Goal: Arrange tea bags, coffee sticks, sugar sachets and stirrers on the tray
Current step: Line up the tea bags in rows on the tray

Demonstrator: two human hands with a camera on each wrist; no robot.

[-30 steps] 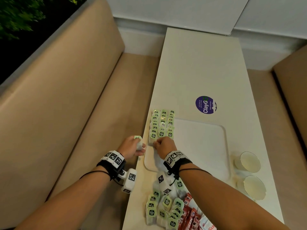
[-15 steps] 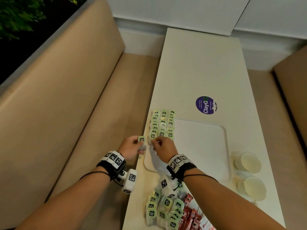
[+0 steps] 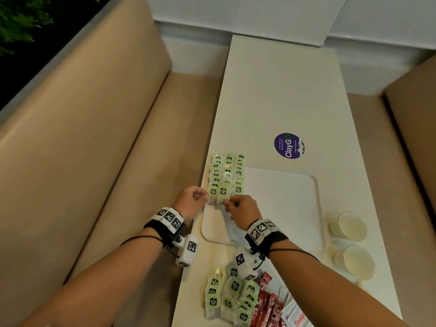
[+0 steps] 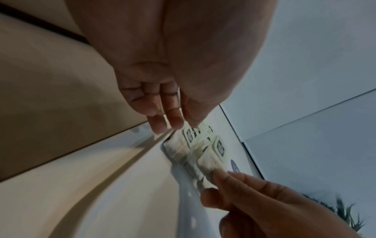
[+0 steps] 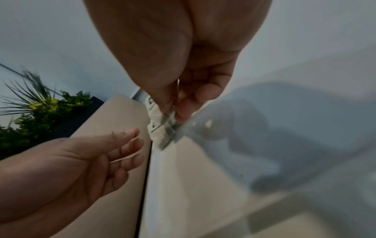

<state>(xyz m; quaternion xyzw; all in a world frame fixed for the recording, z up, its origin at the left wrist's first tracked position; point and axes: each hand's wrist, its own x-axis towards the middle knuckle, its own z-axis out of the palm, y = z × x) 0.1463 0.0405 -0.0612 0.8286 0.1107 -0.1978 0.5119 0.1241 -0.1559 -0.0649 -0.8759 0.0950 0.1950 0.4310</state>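
A white tray (image 3: 283, 208) lies on the long table. Green-tagged tea bags (image 3: 227, 172) stand in three overlapping rows at its far left corner. My right hand (image 3: 227, 204) pinches the near edge of the front tea bag (image 3: 223, 193) in the middle row, seen close in the right wrist view (image 5: 160, 128). My left hand (image 3: 200, 197) hovers at the tray's left rim beside the rows, fingers relaxed and empty (image 4: 171, 124). A loose pile of tea bags (image 3: 231, 296), red coffee sticks (image 3: 269, 300) and white sugar sachets (image 3: 295, 315) lie at the table's near end.
Two pale cups (image 3: 351, 226) (image 3: 358, 261) stand right of the tray. A purple round sticker (image 3: 289, 145) is on the table beyond it. Beige bench seats (image 3: 106, 161) flank the table on both sides.
The tea bag that my left hand held has passed to my right hand and now lies at the front of the middle row. My left hand is empty.
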